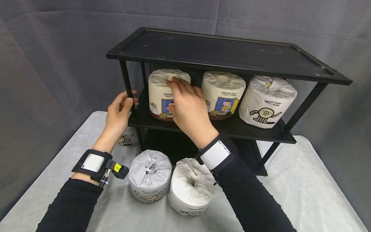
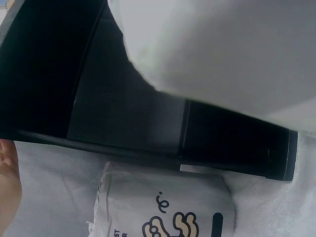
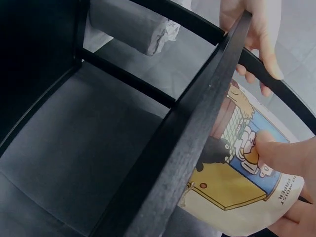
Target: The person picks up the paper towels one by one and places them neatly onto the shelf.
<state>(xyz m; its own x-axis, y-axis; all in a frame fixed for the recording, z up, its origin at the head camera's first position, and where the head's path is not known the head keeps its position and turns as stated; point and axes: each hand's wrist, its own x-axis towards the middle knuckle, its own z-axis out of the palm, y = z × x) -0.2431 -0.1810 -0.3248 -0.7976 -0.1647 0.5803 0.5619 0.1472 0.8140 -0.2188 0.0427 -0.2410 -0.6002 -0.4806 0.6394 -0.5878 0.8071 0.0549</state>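
My left hand [image 1: 118, 111] grips the left front post [image 1: 125, 75] of a black shelf rack, thumb in front and fingers behind. On the middle shelf, my right hand [image 1: 189, 108] holds the leftmost toilet roll [image 1: 159, 93]. Its fingers lie over the roll's top and the thumb [image 3: 276, 150] presses the printed front. This roll stands upright close to the left post. Right of it stand a second cartoon-printed toilet roll [image 1: 229, 93] and a white-wrapped toilet roll [image 1: 266, 103], slightly tilted in view. My right hand partly hides the first roll's right side.
Two white-wrapped rolls, the left one [image 1: 150, 177] and the right one [image 1: 192, 190], stand before the rack on a white cloth [image 1: 110, 206]. Another wrapped roll [image 2: 168, 202] is beside the rack's left side. The rack's top board [image 1: 226, 53] overhangs the shelved rolls.
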